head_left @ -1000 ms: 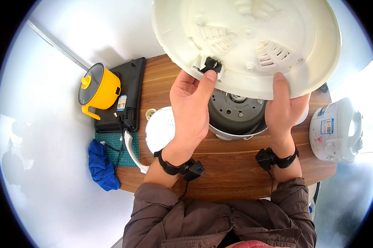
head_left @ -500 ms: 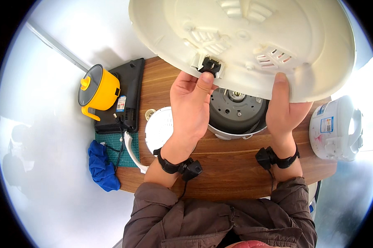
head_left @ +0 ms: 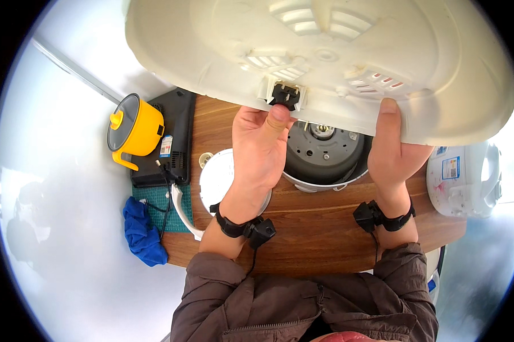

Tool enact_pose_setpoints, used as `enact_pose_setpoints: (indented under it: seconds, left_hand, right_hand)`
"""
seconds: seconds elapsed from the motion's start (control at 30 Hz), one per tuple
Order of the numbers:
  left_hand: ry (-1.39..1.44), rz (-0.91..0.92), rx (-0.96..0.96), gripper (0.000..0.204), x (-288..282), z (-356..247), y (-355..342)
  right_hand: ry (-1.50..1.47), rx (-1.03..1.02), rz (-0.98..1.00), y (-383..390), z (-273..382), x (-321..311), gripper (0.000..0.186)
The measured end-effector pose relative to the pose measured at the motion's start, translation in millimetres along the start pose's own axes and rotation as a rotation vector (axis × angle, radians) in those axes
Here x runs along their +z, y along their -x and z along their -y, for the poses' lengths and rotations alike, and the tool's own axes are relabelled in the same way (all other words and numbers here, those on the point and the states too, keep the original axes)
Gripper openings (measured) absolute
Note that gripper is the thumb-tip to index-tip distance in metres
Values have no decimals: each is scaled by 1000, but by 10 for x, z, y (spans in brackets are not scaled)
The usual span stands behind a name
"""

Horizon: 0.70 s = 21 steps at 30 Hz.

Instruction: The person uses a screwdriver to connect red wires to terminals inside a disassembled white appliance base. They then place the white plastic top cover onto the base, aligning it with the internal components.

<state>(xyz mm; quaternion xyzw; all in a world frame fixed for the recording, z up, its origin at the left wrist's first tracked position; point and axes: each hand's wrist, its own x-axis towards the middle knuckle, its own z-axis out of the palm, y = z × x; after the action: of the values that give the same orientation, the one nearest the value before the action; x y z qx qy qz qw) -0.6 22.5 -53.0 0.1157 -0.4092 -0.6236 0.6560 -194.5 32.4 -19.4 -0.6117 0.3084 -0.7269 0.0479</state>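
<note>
Head view: a wide off-white cover is hanging tilted toward 12 o'clock, the half-closed left hand pinching its rim with the thumb on a black socket, while the right hand is gripping the edge, thumb inside and fingers hidden behind. Trouble could be brewing at that left thumb: a crooked push may be risking a loosened socket, and a slackening grip may be inviting the cover to tip onto the open grey body near 2 o'clock. That body is showing a round fitting amid drilled holes. Toward 10 o'clock, a yellow pot is wearing its lid (contents hidden); toward 3 o'clock, a white appliance is concealing its inside.
</note>
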Motion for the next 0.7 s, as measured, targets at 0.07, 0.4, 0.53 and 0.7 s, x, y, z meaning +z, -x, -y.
enact_pose_setpoints:
  seconds: [0.07, 0.4, 0.53, 0.7]
  left_hand:
    - [1, 8, 4, 34, -4, -2, 3]
    - [-8, 11, 14, 36, -1, 0, 1]
    - [-35, -63, 5, 31, 72, -7, 2]
    - [-106, -218, 22, 26, 190, -14, -10]
  right_hand:
    - [8, -4, 1, -8, -3, 0, 20]
    - [-42, 70, 31, -33, 8, -24, 21]
    - [-81, 222, 34, -27, 37, -23, 30]
    - [98, 138, 99, 48, -31, -29, 44]
